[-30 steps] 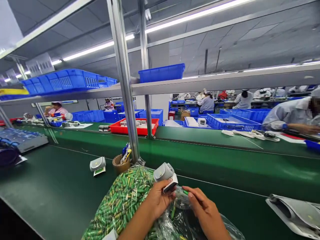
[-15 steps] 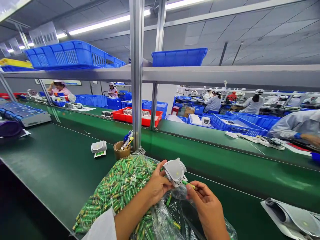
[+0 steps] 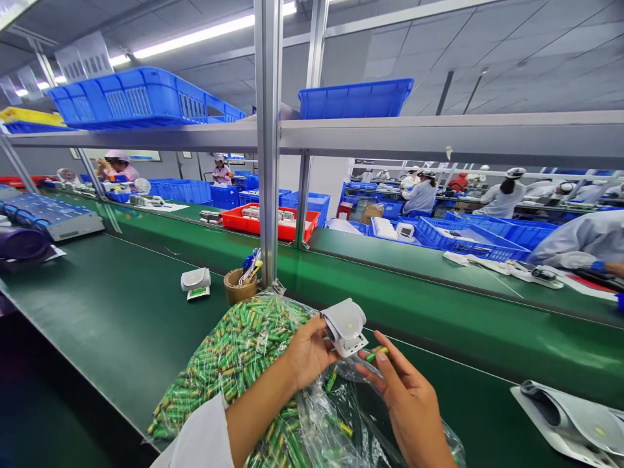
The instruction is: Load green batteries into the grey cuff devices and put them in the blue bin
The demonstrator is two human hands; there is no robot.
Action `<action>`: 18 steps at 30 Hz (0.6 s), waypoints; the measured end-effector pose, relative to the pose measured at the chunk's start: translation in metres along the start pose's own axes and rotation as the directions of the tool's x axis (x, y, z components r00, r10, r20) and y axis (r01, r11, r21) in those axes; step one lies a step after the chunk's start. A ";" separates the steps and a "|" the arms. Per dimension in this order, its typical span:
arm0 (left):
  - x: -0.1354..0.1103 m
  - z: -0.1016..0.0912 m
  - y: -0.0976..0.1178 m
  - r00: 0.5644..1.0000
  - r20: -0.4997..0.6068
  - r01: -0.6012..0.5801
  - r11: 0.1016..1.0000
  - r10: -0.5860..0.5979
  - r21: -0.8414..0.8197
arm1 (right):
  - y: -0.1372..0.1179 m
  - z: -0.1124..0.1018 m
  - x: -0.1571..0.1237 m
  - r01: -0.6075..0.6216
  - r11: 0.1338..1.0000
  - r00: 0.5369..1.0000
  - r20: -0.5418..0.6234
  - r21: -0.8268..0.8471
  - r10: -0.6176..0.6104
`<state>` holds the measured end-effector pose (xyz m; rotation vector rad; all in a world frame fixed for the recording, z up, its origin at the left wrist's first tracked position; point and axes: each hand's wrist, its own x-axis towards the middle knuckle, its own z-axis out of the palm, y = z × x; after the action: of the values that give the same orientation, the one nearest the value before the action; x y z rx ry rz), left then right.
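Observation:
My left hand (image 3: 312,354) grips a white wrist blood pressure monitor (image 3: 345,325) with its grey cuff curled on top. Just right of it, my right hand (image 3: 407,396) pinches a green and yellow battery (image 3: 377,353), apart from the monitor. Beneath both hands lies a clear plastic bag (image 3: 319,416) heaped with many such batteries (image 3: 234,351). Another monitor with a rolled cuff (image 3: 195,281) sits on the left part of the bench, green showing at its base. At the right edge rests one more cuffed unit (image 3: 575,416).
A brown tape-roll cup (image 3: 240,287) with pens stands against a metal post (image 3: 269,162). Beyond the green bench (image 3: 121,286) are a red tray (image 3: 244,221) and blue crates (image 3: 439,235). A shelf (image 3: 439,133) crosses overhead. A co-worker's sleeve (image 3: 585,240) is at far right.
The battery has moved away from the monitor's edge and turned within my right fingers. My left hand has tilted the monitor slightly. The whole view has shifted a little.

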<state>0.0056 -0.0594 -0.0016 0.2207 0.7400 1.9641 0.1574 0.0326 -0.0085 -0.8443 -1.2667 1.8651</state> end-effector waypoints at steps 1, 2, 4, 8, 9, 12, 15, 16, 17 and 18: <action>0.001 -0.001 -0.001 1.000 0.000 0.002 1.000 -0.002 0.009 | 0.001 0.000 0.000 0.032 0.999 0.999 0.001 -0.023 -0.032; 0.002 -0.001 -0.003 1.000 -0.006 0.003 1.000 -0.003 0.010 | 0.002 -0.001 0.001 0.075 0.996 0.997 -0.006 -0.055 -0.076; 0.004 -0.002 -0.006 1.000 -0.026 -0.001 1.000 0.001 -0.007 | 0.003 -0.002 0.002 0.169 0.979 0.984 -0.034 -0.111 -0.174; 0.006 -0.003 -0.017 0.999 -0.054 0.006 1.000 -0.006 -0.003 | 0.005 -0.003 0.003 0.317 0.902 0.936 -0.056 -0.294 -0.347; 0.007 -0.003 -0.020 0.998 -0.056 0.022 1.000 -0.021 0.013 | 0.006 -0.004 0.002 0.351 0.862 0.922 -0.024 -0.365 -0.386; 0.008 -0.004 -0.028 0.998 -0.042 0.040 0.998 -0.038 0.056 | 0.005 -0.005 0.000 0.458 0.726 0.873 0.109 -0.512 -0.475; 0.011 -0.007 -0.032 1.000 -0.024 0.004 0.998 -0.002 0.065 | 0.006 -0.006 -0.001 0.581 0.636 0.805 0.242 -0.507 -0.542; 0.012 -0.008 -0.033 1.000 -0.023 -0.004 0.998 0.005 0.065 | 0.007 -0.006 -0.001 0.614 0.617 0.783 0.279 -0.493 -0.556; 0.013 -0.009 -0.035 1.000 -0.026 -0.010 0.998 0.012 0.065 | 0.008 -0.005 -0.001 0.637 0.602 0.766 0.306 -0.481 -0.566; 0.014 -0.010 -0.037 0.999 -0.035 -0.018 0.998 0.020 0.062 | 0.009 -0.005 0.000 0.651 0.593 0.755 0.325 -0.474 -0.569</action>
<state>0.0211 -0.0394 -0.0336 0.2314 0.8254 1.9695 0.1602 0.0324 -0.0183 -0.4417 -1.9555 0.9927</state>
